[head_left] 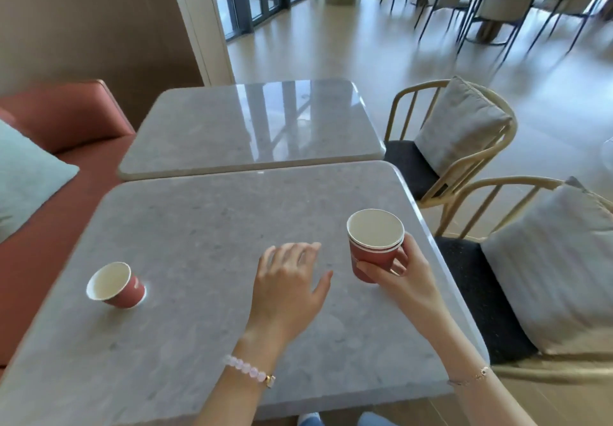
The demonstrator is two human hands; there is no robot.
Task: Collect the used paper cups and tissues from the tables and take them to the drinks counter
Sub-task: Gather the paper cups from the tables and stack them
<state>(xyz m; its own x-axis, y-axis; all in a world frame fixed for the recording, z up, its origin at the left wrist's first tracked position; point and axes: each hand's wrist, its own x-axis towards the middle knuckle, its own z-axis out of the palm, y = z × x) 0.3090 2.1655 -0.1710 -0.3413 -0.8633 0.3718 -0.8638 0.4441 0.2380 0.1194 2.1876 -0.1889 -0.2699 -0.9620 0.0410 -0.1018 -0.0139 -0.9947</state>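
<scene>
Head view.

A: Where is the right hand point(403, 271)?

B: Over the right side of the near table point(215, 213), its fingers and thumb curled round a stack of red paper cups point(373, 246). Two rims show, one nested in the other, mouth up. I cannot tell whether the base touches the tabletop.

A: And the left hand point(288, 281)?

B: It grips nothing. Its fingers are spread and relaxed, palm down above the middle of the same table, just beside the stack but not touching it. A bead bracelet point(248, 368) sits on that wrist and a thin chain point(472, 376) on the other.

A: Any other cups?

B: One single red cup point(116, 285), white inside, stands mouth up on the left part of the near table, well apart from both hands.

A: What surrounds the table?

B: A second grey table point(232, 127) is pushed against its far edge. A red sofa point(69, 117) with a pale cushion point(23, 176) runs along the left. Two wooden chairs point(497, 147) with dark seats and grey pillows stand on the right. More tables and chairs stand farther back, blurred.
</scene>
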